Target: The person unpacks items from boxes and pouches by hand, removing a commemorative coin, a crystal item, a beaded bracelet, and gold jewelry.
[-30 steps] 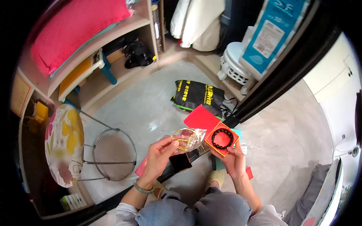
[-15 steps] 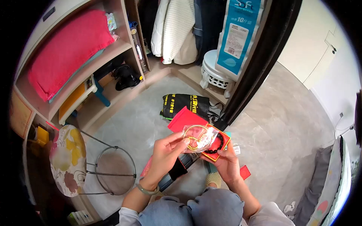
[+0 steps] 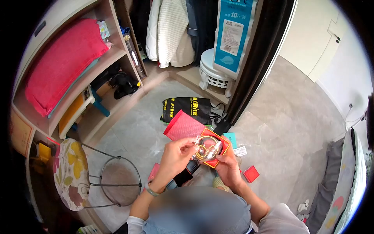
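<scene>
Head view: a stool with a flowered seat (image 3: 72,173) stood at far left, near a shelf unit where a folded red cloth (image 3: 66,66) lay. To its right, the person's left forearm rose from beside the lap, a pale bangle (image 3: 151,190) around the wrist. The left hand (image 3: 175,155) bent inward, its thumb and forefinger pinched together on the near edge of a clear plastic pouch (image 3: 208,148) that held gold-coloured rings, at least one of them beaded. Below that hand, a dark open case (image 3: 183,178) sat partly hidden, while a black bag with yellow lettering (image 3: 186,110) lay on the floor beyond. The pouch was held over the mouth of an open red box (image 3: 226,147), its lid folded back to the left; whether the two touched could not be told. The right hand (image 3: 230,170) cupped the box from the right and below, curled around it with the thumb along the near edge and the fingers mostly hidden behind. The right forearm angled up and inward from the lap. Farther right were a teal item (image 3: 230,137), a white tag (image 3: 240,151) and a small red case (image 3: 251,174).
</scene>
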`<state>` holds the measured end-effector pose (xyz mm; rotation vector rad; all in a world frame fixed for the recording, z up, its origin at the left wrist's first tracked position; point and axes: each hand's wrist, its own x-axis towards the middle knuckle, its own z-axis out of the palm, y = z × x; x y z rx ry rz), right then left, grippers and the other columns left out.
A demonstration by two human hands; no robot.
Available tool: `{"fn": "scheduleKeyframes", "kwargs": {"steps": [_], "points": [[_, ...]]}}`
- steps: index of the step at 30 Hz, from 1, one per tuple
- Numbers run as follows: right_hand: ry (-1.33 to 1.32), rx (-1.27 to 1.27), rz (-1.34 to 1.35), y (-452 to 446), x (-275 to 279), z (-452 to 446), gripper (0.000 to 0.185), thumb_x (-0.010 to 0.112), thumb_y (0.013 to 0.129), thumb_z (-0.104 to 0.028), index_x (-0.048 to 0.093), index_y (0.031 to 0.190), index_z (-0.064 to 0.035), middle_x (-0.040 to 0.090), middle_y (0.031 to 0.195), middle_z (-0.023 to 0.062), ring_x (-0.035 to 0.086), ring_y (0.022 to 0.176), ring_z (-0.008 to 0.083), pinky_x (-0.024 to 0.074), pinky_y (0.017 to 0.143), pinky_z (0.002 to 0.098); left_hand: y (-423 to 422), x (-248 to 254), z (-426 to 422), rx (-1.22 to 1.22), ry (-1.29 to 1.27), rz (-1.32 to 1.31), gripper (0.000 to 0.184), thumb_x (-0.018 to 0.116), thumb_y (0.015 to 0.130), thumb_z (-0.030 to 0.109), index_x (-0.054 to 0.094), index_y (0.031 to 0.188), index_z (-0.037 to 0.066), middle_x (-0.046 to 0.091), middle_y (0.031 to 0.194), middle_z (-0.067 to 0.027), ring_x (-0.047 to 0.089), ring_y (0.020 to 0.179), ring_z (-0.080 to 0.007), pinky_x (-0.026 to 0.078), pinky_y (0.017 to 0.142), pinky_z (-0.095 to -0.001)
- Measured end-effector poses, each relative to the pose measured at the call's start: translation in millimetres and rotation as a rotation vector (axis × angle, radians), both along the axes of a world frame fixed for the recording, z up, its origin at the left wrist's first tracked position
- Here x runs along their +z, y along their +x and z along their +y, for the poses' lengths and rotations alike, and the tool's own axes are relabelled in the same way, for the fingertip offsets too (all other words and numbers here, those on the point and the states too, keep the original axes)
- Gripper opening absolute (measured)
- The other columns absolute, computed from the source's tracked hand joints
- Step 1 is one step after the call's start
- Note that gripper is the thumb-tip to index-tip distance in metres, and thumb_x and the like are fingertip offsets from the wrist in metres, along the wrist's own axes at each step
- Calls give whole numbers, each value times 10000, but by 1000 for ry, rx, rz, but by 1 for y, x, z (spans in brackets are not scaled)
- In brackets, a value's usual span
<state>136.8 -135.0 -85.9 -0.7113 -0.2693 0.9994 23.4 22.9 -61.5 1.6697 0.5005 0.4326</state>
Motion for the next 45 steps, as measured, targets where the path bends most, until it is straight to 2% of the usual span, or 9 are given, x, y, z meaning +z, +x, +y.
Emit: {"fn": "scheduleKeyframes", "kwargs": {"steps": [7, 9, 13, 21, 25, 30, 34, 40, 45], "points": [[-16, 7, 27, -4, 1, 0, 657, 558, 843, -22, 256, 1415, -139, 414, 1380, 85, 426, 1291, 245, 404, 1062, 447, 8, 5, -14, 77, 264, -106, 231, 666, 872, 46, 669, 1088, -33, 685, 906, -89, 627, 724, -106, 511, 613, -241], [-33, -10, -3, -5, -3, 2, 655, 562, 850, -50, 253, 1420, -144, 408, 1389, 109, 438, 1286, 279, 414, 1053, 483, 10, 8, -15, 94, 508, -83, 239, 680, 851, 39, 676, 1082, -22, 645, 900, -103, 625, 712, -153, 513, 622, -266], [-65, -47, -41, -6, -8, 3, 600, 555, 903, -70, 257, 1418, -147, 427, 1377, 136, 471, 1262, 297, 436, 1036, 508, 11, 10, -19, 114, 544, -93, 229, 687, 819, 36, 698, 1047, 10, 604, 859, -117, 621, 718, -255, 489, 624, -345], [-119, -74, -113, -6, -4, 5, 567, 537, 924, -79, 260, 1416, -132, 424, 1384, 133, 480, 1255, 288, 444, 1032, 474, 10, 1, -23, 36, 773, -49, 515, 777, 757, 108, 592, 1222, -12, 542, 1048, -147, 584, 918, -266, 487, 768, -328], [65, 20, 24, -3, 1, 1, 604, 501, 877, -82, 255, 1426, -140, 418, 1400, 116, 446, 1292, 269, 406, 1065, 457, 8, -5, -20, 52, 678, -45, 546, 789, 739, 107, 585, 1231, -12, 528, 1072, -140, 579, 939, -263, 488, 769, -323], [39, 6, 11, -5, 3, 3, 640, 477, 845, -115, 241, 1439, -139, 393, 1426, 124, 427, 1313, 290, 391, 1074, 479, 8, -3, -21, 142, 490, -62, 338, 780, 755, 83, 618, 1035, -16, 590, 970, -104, 611, 830, -187, 498, 720, -289], [21, 1, 8, -5, 1, 4, 634, 471, 858, -111, 234, 1445, -141, 388, 1433, 124, 432, 1310, 291, 394, 1070, 481, 1, 0, -22, 46, 185, -19, 226, 757, 752, 47, 597, 899, -15, 651, 865, -105, 634, 791, -252, 502, 701, -338], [-48, 22, 3, -3, 4, 1, 670, 474, 853, -179, 211, 1469, -170, 364, 1457, 128, 454, 1290, 299, 436, 1025, 476, -12, -2, -16, 65, 1026, -520, 136, 712, 702, 23, 657, 822, 56, 675, 890, -55, 629, 779, -228, 519, 682, -332], [-24, -11, -13, -5, 4, 1, 679, 474, 844, -194, 225, 1474, -157, 371, 1461, 104, 462, 1283, 282, 439, 1025, 460, -25, 7, -20, 55, 1204, -560, 142, 700, 685, 133, 685, 824, 105, 680, 980, -37, 619, 817, -209, 518, 658, -341]]}}
